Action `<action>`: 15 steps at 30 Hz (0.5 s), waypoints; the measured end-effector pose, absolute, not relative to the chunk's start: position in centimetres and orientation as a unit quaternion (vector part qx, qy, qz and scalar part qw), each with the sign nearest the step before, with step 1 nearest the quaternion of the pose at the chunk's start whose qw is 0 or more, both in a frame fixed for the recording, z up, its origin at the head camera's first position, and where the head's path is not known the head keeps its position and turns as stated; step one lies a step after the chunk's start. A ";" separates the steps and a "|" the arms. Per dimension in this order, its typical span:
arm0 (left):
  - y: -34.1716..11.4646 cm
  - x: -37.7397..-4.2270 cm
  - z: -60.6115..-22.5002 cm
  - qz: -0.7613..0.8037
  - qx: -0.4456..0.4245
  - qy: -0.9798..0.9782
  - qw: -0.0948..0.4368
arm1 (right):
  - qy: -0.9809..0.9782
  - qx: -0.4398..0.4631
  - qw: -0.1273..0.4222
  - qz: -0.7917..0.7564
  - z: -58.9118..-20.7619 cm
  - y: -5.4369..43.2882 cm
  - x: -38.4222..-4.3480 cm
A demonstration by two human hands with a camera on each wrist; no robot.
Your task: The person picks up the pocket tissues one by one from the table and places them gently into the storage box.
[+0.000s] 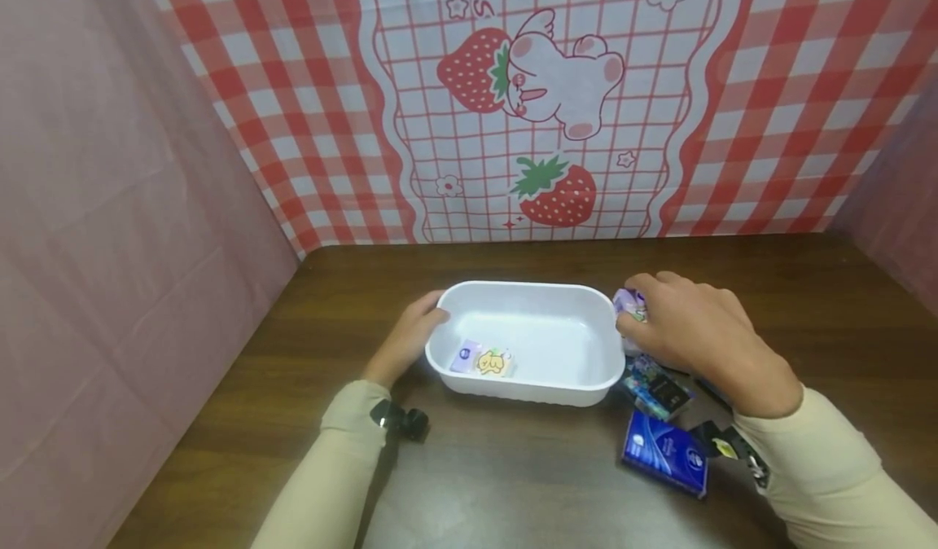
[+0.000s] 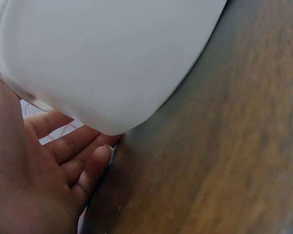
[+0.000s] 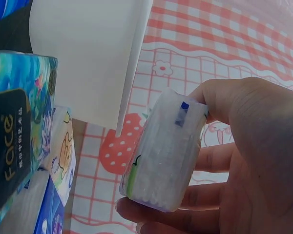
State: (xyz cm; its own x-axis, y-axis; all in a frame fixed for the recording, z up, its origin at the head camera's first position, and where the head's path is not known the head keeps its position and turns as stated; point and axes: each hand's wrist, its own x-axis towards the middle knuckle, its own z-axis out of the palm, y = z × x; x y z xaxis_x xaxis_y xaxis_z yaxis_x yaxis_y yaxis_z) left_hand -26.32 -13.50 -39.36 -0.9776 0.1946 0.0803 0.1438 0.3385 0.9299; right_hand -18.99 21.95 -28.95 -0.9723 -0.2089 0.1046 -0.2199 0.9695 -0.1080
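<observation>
A white plastic tub (image 1: 557, 344) rests on the table in the head view. My left hand (image 1: 410, 333) grips its left end, thumb over the rim and the other fingers outside below it. In the right wrist view my right hand (image 3: 234, 161) holds a clear-wrapped pocket tissue pack (image 3: 166, 151) between thumb and fingers. The head view has that hand just beyond the tub's right rim, covering much of the pack. Inside the tub, near its front left corner, lies a small tissue pack (image 1: 493, 362) with a yellow cartoon print and a lilac part beside it.
Right of the tub is a heap: a colourful floral tissue pack (image 1: 652, 386), a dark blue tissue pack (image 1: 667, 455) and dark packs (image 1: 725, 445) partly under the right forearm. A red-and-white checked strawberry cloth (image 1: 557, 85) hangs behind the wooden table (image 1: 293, 435).
</observation>
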 end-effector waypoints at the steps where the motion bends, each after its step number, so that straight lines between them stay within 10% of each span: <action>1: -13.5 -26.3 -39.4 0.566 0.104 0.817 0.022 | -0.991 0.109 0.047 0.059 -28.9 21.9 -19.0; 15: -13.6 -26.2 -39.1 0.561 0.107 0.820 0.029 | -0.990 0.114 0.059 0.062 -28.8 21.3 -18.7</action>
State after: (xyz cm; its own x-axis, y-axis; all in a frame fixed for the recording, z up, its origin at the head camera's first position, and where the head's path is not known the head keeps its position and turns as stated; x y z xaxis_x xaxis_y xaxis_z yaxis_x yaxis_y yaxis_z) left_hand -26.20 -13.60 -39.11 -0.9754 0.2081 0.0723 0.1427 0.3466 0.9271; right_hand -18.69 21.34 -28.80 -0.9671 -0.2183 0.1306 -0.2328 0.9664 -0.1091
